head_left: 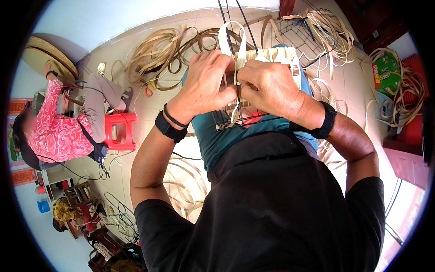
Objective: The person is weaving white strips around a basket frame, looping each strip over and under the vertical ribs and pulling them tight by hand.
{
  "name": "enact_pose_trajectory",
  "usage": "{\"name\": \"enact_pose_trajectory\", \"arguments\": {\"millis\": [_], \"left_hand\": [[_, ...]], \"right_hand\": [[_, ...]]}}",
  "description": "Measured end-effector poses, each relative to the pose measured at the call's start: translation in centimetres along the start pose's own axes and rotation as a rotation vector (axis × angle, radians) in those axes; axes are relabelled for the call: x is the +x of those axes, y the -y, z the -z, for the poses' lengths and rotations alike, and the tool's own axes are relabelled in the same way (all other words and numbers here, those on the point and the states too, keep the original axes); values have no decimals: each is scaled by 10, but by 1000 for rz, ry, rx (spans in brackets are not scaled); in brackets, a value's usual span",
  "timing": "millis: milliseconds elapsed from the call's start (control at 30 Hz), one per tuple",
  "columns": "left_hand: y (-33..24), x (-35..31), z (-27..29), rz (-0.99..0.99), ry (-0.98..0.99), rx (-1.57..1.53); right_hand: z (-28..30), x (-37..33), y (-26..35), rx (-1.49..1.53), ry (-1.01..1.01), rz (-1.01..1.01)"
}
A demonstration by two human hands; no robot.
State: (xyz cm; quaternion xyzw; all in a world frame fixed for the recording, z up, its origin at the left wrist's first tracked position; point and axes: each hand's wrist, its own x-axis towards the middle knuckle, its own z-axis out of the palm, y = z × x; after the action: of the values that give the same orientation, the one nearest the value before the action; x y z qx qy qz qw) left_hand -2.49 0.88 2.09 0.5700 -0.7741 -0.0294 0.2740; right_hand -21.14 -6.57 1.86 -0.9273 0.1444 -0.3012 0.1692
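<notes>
A black metal wire frame (248, 25) stands across my lap, partly wrapped in cream weaving strip (290, 55). From it rises a loop of flat cream strip (223, 37). One end of that loop runs in behind the curled fingers of my left hand (206, 84); the thumb points across toward the frame's rods. On the other side my right hand (272, 86) pinches the strip close against the rods, knuckles up. Both hands are closed and almost meet. Their fingertips are partly hidden behind the knuckles.
Coils of tan strip (154, 52) lie on the tiled floor ahead, with a paler bundle (324, 31) at the far right. A person in a pink patterned top (59, 136) sits at the left near a red stool (120, 131). More strip hangs over a green package (386, 75).
</notes>
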Motion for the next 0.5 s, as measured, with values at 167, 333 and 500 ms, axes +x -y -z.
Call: {"name": "enact_pose_trajectory", "arguments": {"millis": [167,333,500], "left_hand": [[-1,3,2,27,37,3],[4,3,4,-12,18,-19],[2,1,4,-28,5,-38]], "right_hand": [[6,5,10,-97,64,67],[5,1,14,-172,38,261],[10,-7,19,-159,10,262]]}}
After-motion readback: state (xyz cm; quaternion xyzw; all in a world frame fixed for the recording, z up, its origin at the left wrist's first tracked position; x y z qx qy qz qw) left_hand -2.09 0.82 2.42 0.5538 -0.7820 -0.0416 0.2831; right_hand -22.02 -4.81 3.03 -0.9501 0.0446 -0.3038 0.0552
